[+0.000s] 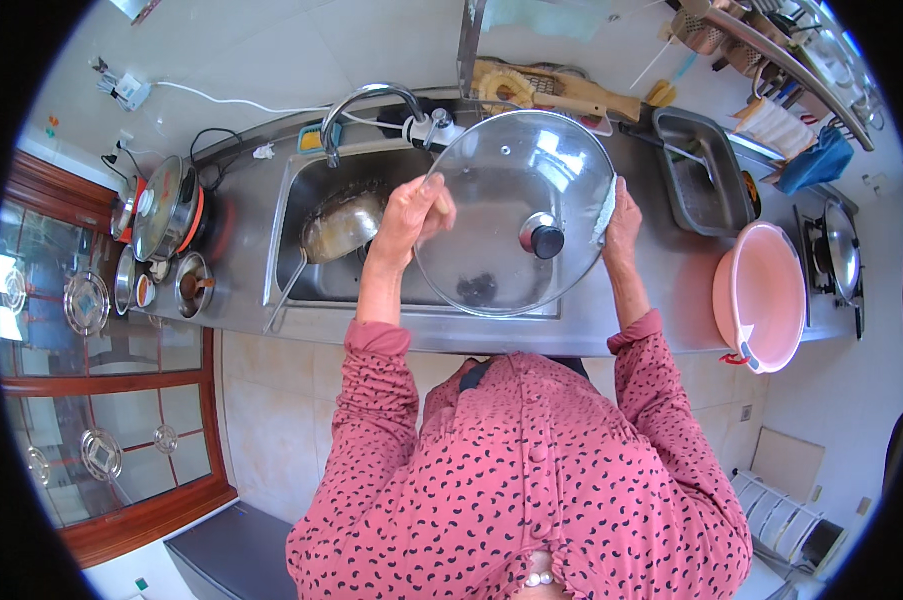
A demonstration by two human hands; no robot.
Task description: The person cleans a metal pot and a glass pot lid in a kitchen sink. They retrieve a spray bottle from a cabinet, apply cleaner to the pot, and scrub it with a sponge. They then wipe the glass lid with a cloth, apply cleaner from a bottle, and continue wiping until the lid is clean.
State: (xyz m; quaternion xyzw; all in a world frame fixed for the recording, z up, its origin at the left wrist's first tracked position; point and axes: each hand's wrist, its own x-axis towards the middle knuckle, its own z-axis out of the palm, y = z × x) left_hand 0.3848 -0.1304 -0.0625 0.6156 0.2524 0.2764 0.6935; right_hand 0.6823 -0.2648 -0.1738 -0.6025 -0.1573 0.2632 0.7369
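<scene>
A round glass pot lid [489, 202] with a dark knob [547, 241] is held up over the right part of the steel sink [421, 294]. My left hand [414, 214] grips its left rim, thumb and fingers on either side of the glass. On the opposite rim, my right hand [622, 217] presses a pale green cloth [606, 214] against the lid. Left of my left hand, a metal pan [342, 225] leans tilted in the sink basin, its handle [286, 289] lying over the front edge. The chrome faucet [372, 94] arches above the basin.
A pink plastic basin [763, 300] stands at the counter's right front edge, by a lidded wok [841, 240]. Behind it sits a grey rectangular tub [703, 176]. At left are a lidded electric pot [166, 210] and a steel bowl [194, 283]. Wooden boards [571, 94] lean behind the sink.
</scene>
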